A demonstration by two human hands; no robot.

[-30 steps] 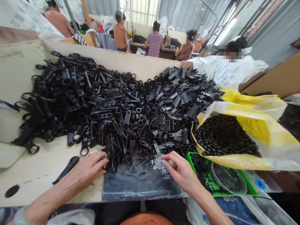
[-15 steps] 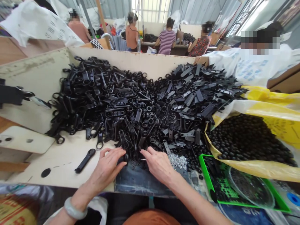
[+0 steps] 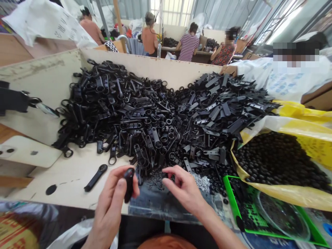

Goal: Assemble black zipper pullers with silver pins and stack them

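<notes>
Black handle [image 3: 129, 185], just one, gripped upright in our left hand [image 3: 111, 199]! Our right hand [image 3: 185, 188] narrows, contents we can't tell; one green tray [image 3: 231, 200] holds one clear bowl [image 3: 306, 228], one yellow-white sack [image 3: 311, 145] countless black balls [image 3: 275, 162].

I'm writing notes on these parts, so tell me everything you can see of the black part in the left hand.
The black part is long and narrow, with a rounded upper end and a glossy surface that looks like plastic. It stands roughly upright in the left hand, gripped between the thumb and the fingers, which partly cover it. It is held up near the dark sheet on the worktop. Its finer details are too dark to make out.
</notes>
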